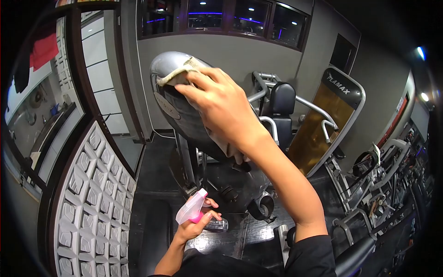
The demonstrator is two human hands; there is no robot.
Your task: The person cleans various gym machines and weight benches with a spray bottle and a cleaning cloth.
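My right hand (217,99) is closed around a pale cloth (177,74). It presses the cloth against the rounded silver top (167,61) of a dark gym machine housing (182,111), whose oval badge is partly readable. Lower down, my left hand (196,224) grips a spray bottle (191,207) by its neck. The bottle has a translucent white trigger head, a pink collar and a clear body that shows beyond my fingers. My right forearm and hand hide part of the housing.
A seated machine with a black backrest (282,98) and a panel marked PLAMAX (339,90) stand behind. More gym equipment (383,184) fills the right side. A white patterned partition (94,198) and a doorway are on the left.
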